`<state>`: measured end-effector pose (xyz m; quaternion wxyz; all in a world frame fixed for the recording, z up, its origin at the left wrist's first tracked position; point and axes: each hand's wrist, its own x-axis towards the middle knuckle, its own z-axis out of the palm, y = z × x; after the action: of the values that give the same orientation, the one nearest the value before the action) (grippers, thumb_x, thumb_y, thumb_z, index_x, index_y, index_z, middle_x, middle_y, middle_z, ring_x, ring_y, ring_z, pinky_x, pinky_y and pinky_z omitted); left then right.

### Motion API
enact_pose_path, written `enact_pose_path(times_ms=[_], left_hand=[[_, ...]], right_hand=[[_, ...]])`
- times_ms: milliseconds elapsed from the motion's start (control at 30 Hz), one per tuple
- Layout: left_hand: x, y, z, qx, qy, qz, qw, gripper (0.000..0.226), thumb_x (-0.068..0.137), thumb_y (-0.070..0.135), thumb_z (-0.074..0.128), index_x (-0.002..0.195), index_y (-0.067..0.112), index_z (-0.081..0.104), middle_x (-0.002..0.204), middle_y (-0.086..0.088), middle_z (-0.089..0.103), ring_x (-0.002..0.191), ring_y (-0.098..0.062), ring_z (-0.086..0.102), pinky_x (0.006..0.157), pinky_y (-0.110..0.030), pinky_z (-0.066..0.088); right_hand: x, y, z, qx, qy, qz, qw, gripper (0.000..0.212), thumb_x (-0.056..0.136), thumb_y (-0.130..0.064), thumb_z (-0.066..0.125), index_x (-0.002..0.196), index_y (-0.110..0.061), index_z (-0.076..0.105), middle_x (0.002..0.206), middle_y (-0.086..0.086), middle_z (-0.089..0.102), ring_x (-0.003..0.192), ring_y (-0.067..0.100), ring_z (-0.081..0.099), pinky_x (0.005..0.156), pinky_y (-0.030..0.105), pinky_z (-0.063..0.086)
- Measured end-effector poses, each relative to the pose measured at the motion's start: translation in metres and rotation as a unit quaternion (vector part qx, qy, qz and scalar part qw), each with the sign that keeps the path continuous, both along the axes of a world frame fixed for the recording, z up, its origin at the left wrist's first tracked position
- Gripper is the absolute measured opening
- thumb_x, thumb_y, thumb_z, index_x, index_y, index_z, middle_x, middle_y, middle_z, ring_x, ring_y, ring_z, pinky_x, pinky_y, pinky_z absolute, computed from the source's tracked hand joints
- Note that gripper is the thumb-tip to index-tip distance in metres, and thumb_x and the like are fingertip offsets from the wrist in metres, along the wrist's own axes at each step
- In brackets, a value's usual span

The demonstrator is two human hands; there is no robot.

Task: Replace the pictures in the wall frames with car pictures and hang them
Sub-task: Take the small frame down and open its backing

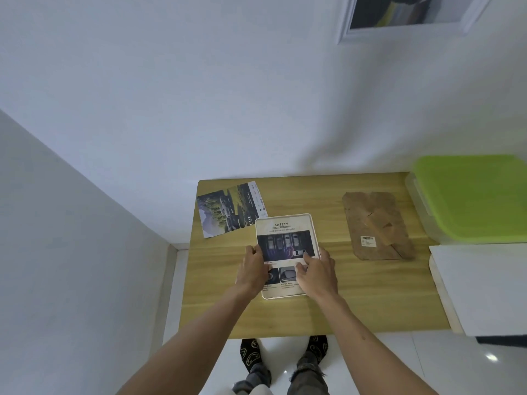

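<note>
Both hands, left hand and right hand, press flat, straight fingers on the car picture, its long axis toward twelve o'clock.

My hands cover the lower middle of the car sheet; its small print is unreadable. The wall frame is cut off at the top edge, its picture blurred. The green lid runs off the right edge.

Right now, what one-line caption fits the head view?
Both hands, left hand and right hand, press a car safety sheet into a white frame on the wooden table.
</note>
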<state>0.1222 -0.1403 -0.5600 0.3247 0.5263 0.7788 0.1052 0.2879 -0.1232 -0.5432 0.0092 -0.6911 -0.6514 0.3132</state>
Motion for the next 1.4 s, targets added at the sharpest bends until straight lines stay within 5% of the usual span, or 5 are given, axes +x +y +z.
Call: enact_pose_path(times_ms=[233,533,900,1033,1400], left_hand=[[-0.002,0.001,0.001,0.033,-0.046,0.063,0.996,0.026,0.081,0.018,0.071,0.107,0.015,0.065,0.102,-0.002,0.058,0.083,-0.020,0.055,0.069,-0.031,0.045],[-0.003,-0.001,-0.003,0.013,-0.031,0.031,0.999,0.030,0.083,0.018,0.072,0.110,0.012,0.058,0.109,-0.004,0.051,0.092,-0.028,0.058,0.081,-0.044,0.053],[-0.001,-0.003,0.004,0.024,-0.038,0.045,0.998,0.036,0.085,0.014,0.070,0.118,0.013,0.057,0.112,-0.005,0.052,0.092,-0.026,0.058,0.080,-0.040,0.053],[-0.002,-0.006,0.005,0.022,-0.048,0.053,0.997,0.036,0.085,0.023,0.069,0.116,0.013,0.054,0.114,-0.006,0.051,0.094,-0.027,0.058,0.079,-0.040,0.052],[0.013,-0.005,0.030,0.102,-0.178,0.177,0.963,0.020,0.091,0.021,0.064,0.107,0.012,0.071,0.090,0.001,0.068,0.080,-0.012,0.066,0.063,-0.016,0.049]], right_hand=[[-0.002,0.003,0.000,-0.006,-0.034,-0.017,0.999,0.063,0.100,-0.030,0.047,0.152,0.000,0.027,0.156,0.014,0.027,0.140,0.030,0.029,0.110,0.037,0.038],[-0.003,0.007,0.002,0.038,-0.018,-0.032,0.999,0.043,0.102,-0.033,0.047,0.129,-0.003,0.061,0.152,0.017,0.036,0.140,0.031,0.034,0.110,0.039,0.039],[0.005,0.013,0.016,0.034,0.151,-0.189,0.970,0.031,0.093,-0.016,0.065,0.123,-0.014,0.061,0.113,0.004,0.071,0.099,0.023,0.067,0.080,0.028,0.048],[0.018,0.021,0.015,0.009,0.158,-0.177,0.971,0.007,0.091,-0.011,0.065,0.088,-0.018,0.068,0.087,-0.001,0.071,0.086,0.023,0.066,0.078,0.033,0.050],[0.068,0.043,0.024,-0.129,0.366,-0.217,0.896,0.016,0.091,0.000,0.067,0.101,-0.012,0.068,0.102,0.009,0.074,0.090,0.026,0.072,0.074,0.038,0.055]])
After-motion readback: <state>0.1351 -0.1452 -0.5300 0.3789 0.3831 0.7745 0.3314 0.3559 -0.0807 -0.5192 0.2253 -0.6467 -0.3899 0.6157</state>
